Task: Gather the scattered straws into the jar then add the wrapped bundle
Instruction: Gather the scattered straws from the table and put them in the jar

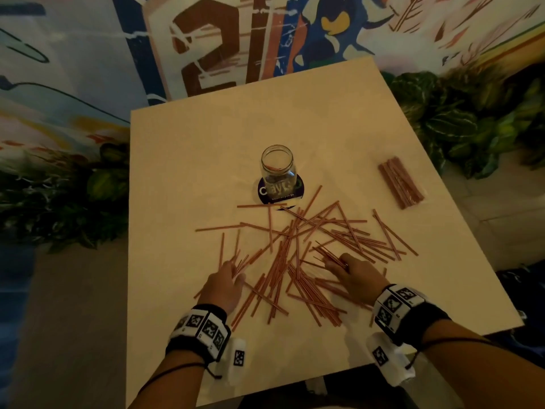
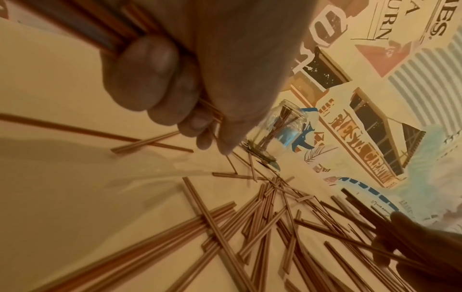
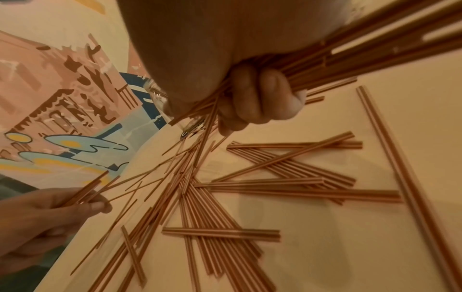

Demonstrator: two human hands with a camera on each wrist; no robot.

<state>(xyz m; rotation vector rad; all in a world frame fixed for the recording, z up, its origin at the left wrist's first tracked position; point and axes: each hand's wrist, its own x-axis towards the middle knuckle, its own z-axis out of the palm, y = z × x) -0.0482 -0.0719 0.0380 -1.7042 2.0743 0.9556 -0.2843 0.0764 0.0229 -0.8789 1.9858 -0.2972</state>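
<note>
Head view: you are leaning over a pale table (image 1: pixel 182 160) with both hands low in the frame, working into the scattered straws (image 1: pixel 298 261) that are fanning across its lower middle.
Jar: the glass jar (image 1: pixel 277 169) is standing upright on a dark coaster (image 1: pixel 262 193) at frame centre, just above the straws, with only a few straws inside.
Wrapped bundle: the wrapped bundle (image 1: pixel 401 185) is lying flat at the right of the frame, well apart from the jar and from both hands.
Left hand, head view: your left hand (image 1: pixel 224 286) is sitting at the lower left edge of the pile, fingers curling round a small clutch of straws.
Right hand, head view: your right hand (image 1: pixel 358 276) is sitting at lower centre-right, closing on another clutch.
Left wrist view: your fingers (image 2: pixel 150 73) are wrapping a tight handful running off the upper left corner; the jar is showing tilted at centre right.
Right wrist view: your fingers (image 3: pixel 262 94) are clenching a thicker handful running to the upper right, while loose straws are crossing each other below.
Handling: these straws are looking thin, light and smooth, so they are likely sliding and rolling easily; you are best gripping each clutch near its middle, ends squared, and squeezing gently because they probably kink.
Jar risk: it is likely tipping easily, being glass and nearly empty.
</note>
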